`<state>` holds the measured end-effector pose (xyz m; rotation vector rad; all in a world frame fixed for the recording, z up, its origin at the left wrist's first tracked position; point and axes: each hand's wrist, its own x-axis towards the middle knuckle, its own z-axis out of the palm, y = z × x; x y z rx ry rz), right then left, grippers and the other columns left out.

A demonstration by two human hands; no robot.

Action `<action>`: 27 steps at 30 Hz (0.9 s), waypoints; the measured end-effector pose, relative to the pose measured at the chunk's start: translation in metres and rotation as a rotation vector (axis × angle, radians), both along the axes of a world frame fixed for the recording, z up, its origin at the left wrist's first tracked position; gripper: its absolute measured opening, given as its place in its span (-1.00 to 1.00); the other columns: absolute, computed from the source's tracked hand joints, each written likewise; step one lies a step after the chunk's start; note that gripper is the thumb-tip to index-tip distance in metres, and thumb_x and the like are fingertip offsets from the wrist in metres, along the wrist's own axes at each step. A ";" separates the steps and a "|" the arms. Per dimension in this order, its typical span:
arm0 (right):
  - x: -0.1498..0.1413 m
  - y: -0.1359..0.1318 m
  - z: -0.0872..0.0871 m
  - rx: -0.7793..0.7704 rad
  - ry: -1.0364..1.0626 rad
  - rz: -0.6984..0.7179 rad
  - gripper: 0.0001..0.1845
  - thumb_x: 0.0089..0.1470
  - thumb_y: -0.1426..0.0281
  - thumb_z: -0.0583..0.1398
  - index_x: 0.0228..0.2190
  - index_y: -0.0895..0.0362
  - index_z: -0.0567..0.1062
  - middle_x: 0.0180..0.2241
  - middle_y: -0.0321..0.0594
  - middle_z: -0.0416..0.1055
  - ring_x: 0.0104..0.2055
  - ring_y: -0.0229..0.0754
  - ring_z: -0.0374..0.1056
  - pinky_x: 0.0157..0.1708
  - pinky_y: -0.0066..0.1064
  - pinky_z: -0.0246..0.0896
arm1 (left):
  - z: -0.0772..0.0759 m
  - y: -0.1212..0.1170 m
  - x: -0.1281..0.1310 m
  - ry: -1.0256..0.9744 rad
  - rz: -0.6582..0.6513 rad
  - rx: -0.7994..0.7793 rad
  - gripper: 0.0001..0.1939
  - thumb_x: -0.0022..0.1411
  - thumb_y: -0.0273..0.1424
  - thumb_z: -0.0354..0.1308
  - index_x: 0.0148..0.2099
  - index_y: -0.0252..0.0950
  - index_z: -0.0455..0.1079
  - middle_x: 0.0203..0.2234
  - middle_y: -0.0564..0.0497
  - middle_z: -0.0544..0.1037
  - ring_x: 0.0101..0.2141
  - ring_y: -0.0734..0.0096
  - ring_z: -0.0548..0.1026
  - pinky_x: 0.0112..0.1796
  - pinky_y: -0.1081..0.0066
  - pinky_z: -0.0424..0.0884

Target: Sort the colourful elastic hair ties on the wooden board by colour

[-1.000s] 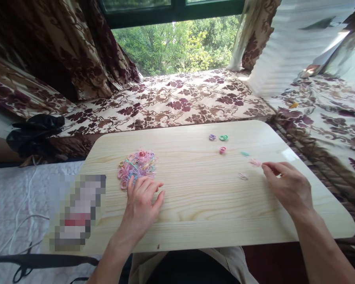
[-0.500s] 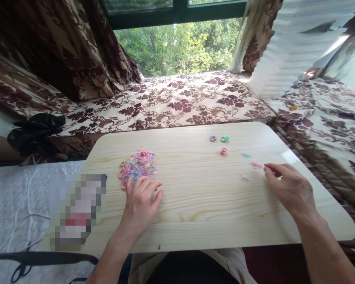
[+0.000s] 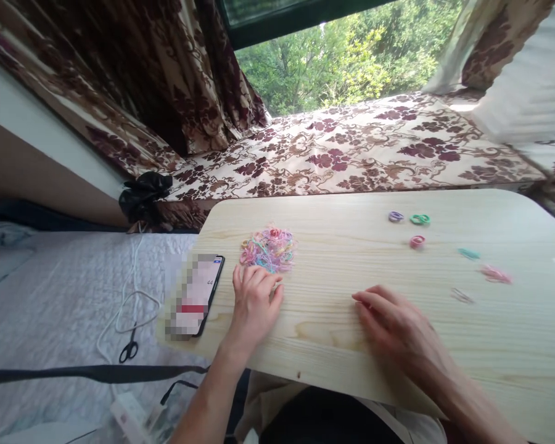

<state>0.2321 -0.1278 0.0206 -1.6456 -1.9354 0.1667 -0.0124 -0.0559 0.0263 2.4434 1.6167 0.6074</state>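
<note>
A tangled pile of small colourful elastic hair bands (image 3: 269,248) lies on the left of the wooden table. My left hand (image 3: 256,299) rests at its near edge, open, fingers loosely spread and fingertips against the lowest bands. Over the middle of the table is my right hand (image 3: 393,324), slightly blurred, its fingers loosely bent and apart from the thumb; nothing shows in it. To the right are sorted groups: purple bands (image 3: 395,216), green bands (image 3: 420,219), rose-red bands (image 3: 417,242), teal bands (image 3: 468,253), pink bands (image 3: 496,274) and pale bands (image 3: 462,296).
A phone (image 3: 216,277), partly pixelated, lies at the left edge of the table (image 3: 333,345). Beyond that edge are scissors (image 3: 129,351), a white cable (image 3: 136,293) and a dark strap (image 3: 92,374). A black bag (image 3: 145,192) sits by the floral-covered ledge (image 3: 328,157).
My right hand has moved left, away from the pink bands to mid-table. My left hand stays beside the pile. The view has turned left and tilted, showing more of the bed.
</note>
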 end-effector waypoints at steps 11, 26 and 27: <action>-0.014 0.005 -0.012 0.073 0.002 0.042 -0.82 0.23 0.36 0.08 -0.30 0.08 0.49 -0.35 -0.25 0.47 -0.34 -0.24 0.39 -0.32 -0.40 0.28 | 0.001 0.001 -0.032 0.050 0.135 0.002 -0.91 0.26 -0.47 0.13 -0.25 -0.18 0.46 -0.31 0.05 0.55 -0.10 0.22 0.41 0.19 -0.12 -0.01; -0.016 0.004 -0.015 0.089 -0.025 0.039 -0.83 0.22 0.36 0.09 -0.30 0.09 0.49 -0.34 -0.24 0.46 -0.34 -0.23 0.37 -0.31 -0.39 0.25 | 0.004 -0.006 -0.029 0.013 0.104 -0.047 -0.93 0.24 -0.44 0.18 -0.29 -0.18 0.47 -0.33 0.05 0.52 -0.13 0.26 0.40 0.17 -0.06 0.02; -0.016 0.004 -0.015 0.086 -0.025 0.036 -0.82 0.22 0.35 0.08 -0.30 0.08 0.49 -0.34 -0.24 0.46 -0.34 -0.23 0.37 -0.32 -0.39 0.25 | 0.004 -0.006 -0.028 0.001 0.095 -0.043 -0.94 0.24 -0.43 0.18 -0.29 -0.17 0.47 -0.33 0.04 0.52 -0.13 0.26 0.40 0.17 -0.05 0.03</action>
